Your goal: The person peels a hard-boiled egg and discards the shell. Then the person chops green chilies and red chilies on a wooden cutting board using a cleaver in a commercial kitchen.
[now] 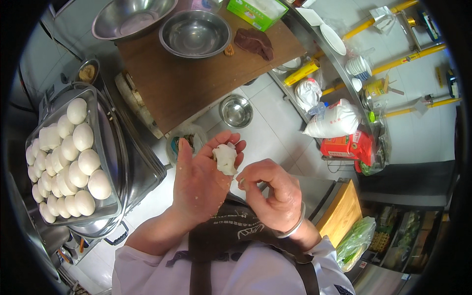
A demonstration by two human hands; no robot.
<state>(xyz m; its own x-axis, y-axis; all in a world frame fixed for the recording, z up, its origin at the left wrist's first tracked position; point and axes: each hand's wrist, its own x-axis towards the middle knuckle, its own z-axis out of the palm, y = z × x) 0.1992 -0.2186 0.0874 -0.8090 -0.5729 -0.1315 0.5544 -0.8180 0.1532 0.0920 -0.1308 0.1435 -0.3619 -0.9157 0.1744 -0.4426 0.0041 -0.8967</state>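
Observation:
My left hand point(202, 180) is palm up, with a piece of white dough point(225, 158) resting on its fingers and small crumbs on the palm. Just to its right, my right hand point(273, 191) is closed with thumb and index finger pinched on a small pale bit, too small to identify. A metal bracelet circles the right wrist. At the left, a metal tray point(105, 136) holds many white, egg-shaped dough pieces point(83, 136) in rows. Ahead, a steel bowl point(195, 35) stands on the brown board, beside a dark reddish piece of meat point(254, 42).
A brown tabletop point(166, 92) spans the front. Below it, a small steel bowl point(236, 110) and a lined bin point(184, 142) stand low down. A steel shelf point(324, 51) with bags runs along the right, near a wooden board point(341, 214) and bagged green vegetables point(357, 241).

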